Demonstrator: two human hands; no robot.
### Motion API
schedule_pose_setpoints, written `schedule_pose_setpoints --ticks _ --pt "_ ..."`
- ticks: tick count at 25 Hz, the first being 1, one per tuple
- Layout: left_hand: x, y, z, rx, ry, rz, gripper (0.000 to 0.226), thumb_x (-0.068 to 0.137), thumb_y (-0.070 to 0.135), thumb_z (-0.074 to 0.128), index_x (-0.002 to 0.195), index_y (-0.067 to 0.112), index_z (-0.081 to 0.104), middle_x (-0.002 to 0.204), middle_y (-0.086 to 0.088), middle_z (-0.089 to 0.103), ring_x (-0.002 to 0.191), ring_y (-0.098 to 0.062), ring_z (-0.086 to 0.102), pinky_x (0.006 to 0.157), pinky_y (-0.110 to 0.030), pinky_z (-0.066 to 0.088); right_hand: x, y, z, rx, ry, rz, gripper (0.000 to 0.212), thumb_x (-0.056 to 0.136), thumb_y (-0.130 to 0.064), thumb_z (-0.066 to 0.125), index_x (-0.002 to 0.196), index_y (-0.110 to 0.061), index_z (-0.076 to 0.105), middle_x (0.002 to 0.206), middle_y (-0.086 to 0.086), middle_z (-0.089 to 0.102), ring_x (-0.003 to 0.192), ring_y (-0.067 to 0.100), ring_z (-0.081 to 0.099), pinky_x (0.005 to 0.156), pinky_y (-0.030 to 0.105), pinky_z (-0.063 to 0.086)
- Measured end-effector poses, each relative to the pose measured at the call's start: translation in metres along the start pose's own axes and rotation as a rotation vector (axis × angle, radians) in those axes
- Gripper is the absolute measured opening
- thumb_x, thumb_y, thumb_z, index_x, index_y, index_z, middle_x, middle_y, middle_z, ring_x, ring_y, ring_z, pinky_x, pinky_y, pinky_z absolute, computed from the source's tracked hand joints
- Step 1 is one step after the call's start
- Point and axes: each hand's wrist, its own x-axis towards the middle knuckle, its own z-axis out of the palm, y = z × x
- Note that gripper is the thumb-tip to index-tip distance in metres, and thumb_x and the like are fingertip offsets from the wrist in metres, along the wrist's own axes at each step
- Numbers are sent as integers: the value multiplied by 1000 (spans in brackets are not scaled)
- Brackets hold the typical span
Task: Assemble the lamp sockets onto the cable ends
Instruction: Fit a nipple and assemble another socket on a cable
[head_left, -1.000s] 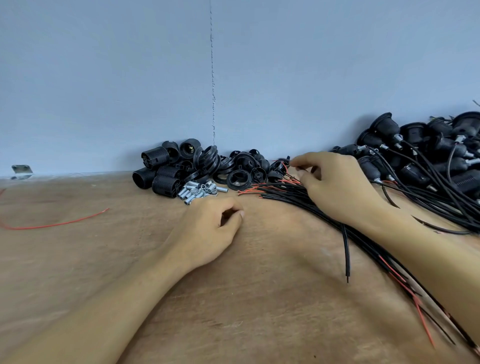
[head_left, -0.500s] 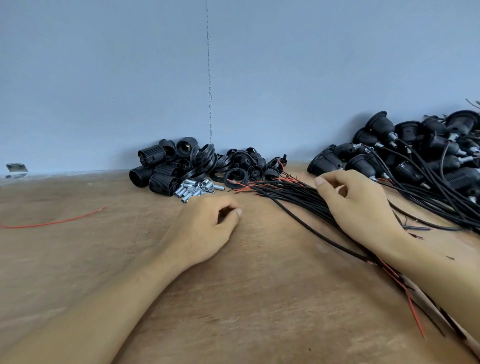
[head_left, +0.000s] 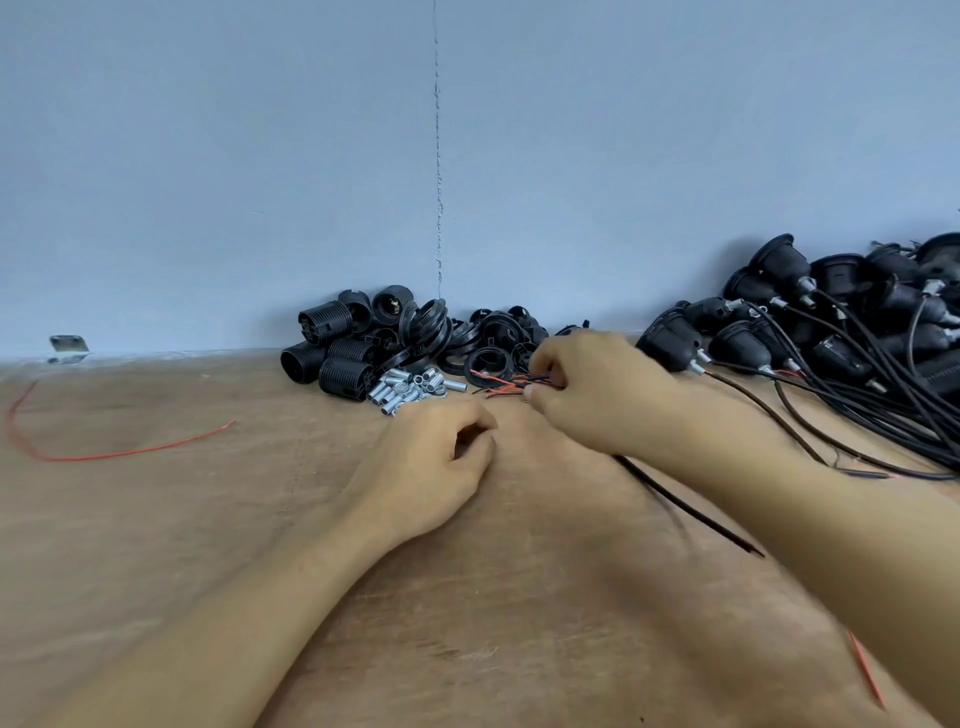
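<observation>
Our right hand (head_left: 587, 400) pinching the black cables (head_left: 691, 508) by their red ends, left hand (head_left: 431, 467) loosely curled on the bench (head_left: 156, 519), holding nothing, loose sockets (head_left: 343, 358) at far centre

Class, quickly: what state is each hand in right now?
Left hand: loosely curled, holding nothing visible.
Right hand: fingers curled, pinching the cable ends.

A brown wooden tabletop (head_left: 156, 519) meets a plain blue-grey wall (head_left: 208, 156).

The wooden table (head_left: 467, 623) bears socket parts (head_left: 343, 371), metal tubes (head_left: 410, 389), cables (head_left: 685, 512), red wire (head_left: 104, 456).
</observation>
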Motion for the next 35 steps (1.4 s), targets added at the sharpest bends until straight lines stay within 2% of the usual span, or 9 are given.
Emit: schedule_pose_setpoints --ticks 3,7,12,16,19,22,26,30,35 --pt "-1 -2 -1 27 15 -17 12 92 25 66 81 28 70 69 19 61 78 3 57 64 -11 39 8 -12 33 -229 0 -2 23 93 -24 53 114 -17 54 115 7 54 107 31 56 72 33 36" --pt "-2 -3 -2 8 17 -55 18 93 28 65 76 36 64 71 16 62 80 -1 56 64 -14 38 -3 3 52 -205 85 -26 26 97 -29 48 120 -20 56 121 3 51 117 26 53 78 36 46" --pt "1 -6 -3 -11 21 -119 14 92 26 64 79 30 69 67 18 62 70 0 58 57 -11 39 -14 29 43 -138 110 8 13 96 -27 49 103 -26 60 109 -4 60 102 23 57 68 32 42" --pt "6 -13 -10 123 85 -151 13 88 16 65 94 27 70 80 17 54 74 -4 54 72 -31 51 2 18 32 -254 4 118 18 81 -15 50 95 -20 60 102 4 59 88 29 54 61 31 34" --pt "9 -25 -20 178 227 -259 21 85 13 67 98 26 57 82 13 46 83 -19 56 68 -35 46 18 -12 40 -142 21 51 23 81 -17 51 101 -20 61 106 4 58 96 30 56 69 33 38" --pt "8 -31 -25 160 253 -348 28 82 15 69 98 26 50 87 9 48 87 -24 57 71 -39 48 24 -43 63 104 45 -35 20 91 -26 53 108 -24 63 111 0 59 103 27 59 82 38 50" --pt "9 -32 -20 244 180 -279 23 88 21 67 109 29 67 95 10 46 91 -23 59 69 -36 48 28 -49 85 168 116 -47 25 92 -27 53 115 -26 62 112 -1 58 103 27 61 82 39 51" --pt "13 -35 -14 345 133 -177 21 93 25 63 110 29 74 93 6 46 82 -16 48 65 -32 42 33 -36 91 89 115 -55 30 95 -30 50 123 -26 60 109 2 51 97 32 60 71 36 42" --pt "17 -37 -14 377 78 -81 20 98 30 62 112 30 76 95 5 42 87 -13 42 64 -30 36 35 -34 89 98 95 -48 24 96 -29 50 111 -27 68 103 1 49 94 31 60 72 36 45"
